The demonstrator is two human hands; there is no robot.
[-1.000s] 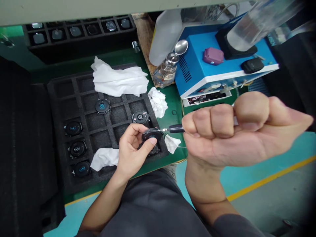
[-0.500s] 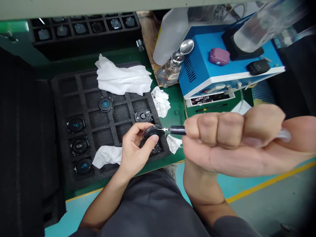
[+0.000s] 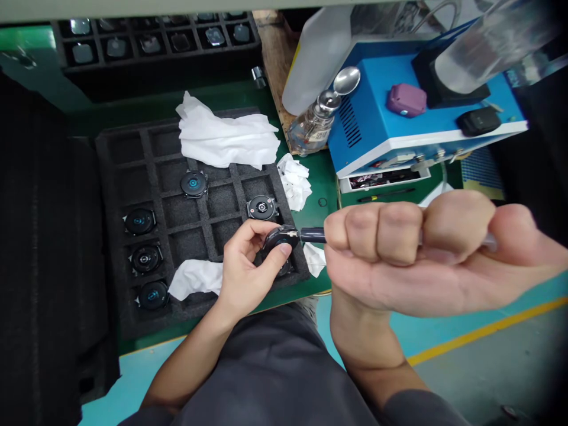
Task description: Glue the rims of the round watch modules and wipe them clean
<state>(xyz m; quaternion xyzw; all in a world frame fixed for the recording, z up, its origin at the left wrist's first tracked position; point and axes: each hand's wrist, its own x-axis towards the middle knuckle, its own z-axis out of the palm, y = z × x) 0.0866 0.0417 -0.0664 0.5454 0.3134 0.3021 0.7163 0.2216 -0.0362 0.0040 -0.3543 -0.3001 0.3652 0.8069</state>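
Note:
Between the thumb and fingers of my left hand (image 3: 246,269) is a round black watch body (image 3: 276,238), held tilted above the right side of a black foam tray (image 3: 175,229). My right hand (image 3: 399,254) is closed in a fist around a pen-like tool (image 3: 312,235) with a dark barrel and thin metal tip. That tip meets or overlaps the watch body's right edge; contact is hard to tell. Part of another watch shows beneath my left hand. Several more round watch bodies lie in the tray, including one (image 3: 261,207) just above my left hand and one (image 3: 194,184) higher up.
White cloths (image 3: 228,139) lie on the tray, with crumpled wipes (image 3: 295,182) beside it. At the right stands a blue machine (image 3: 368,118) bearing a purple case (image 3: 407,99). A glass jar (image 3: 310,127) and white bottle (image 3: 315,59) are left of it. Another foam tray (image 3: 164,65) sits behind.
The tool in my right hand has moved slightly left relative to the watch body, its tip now farther over the edge. The view has shifted a little. Both holds stay the same.

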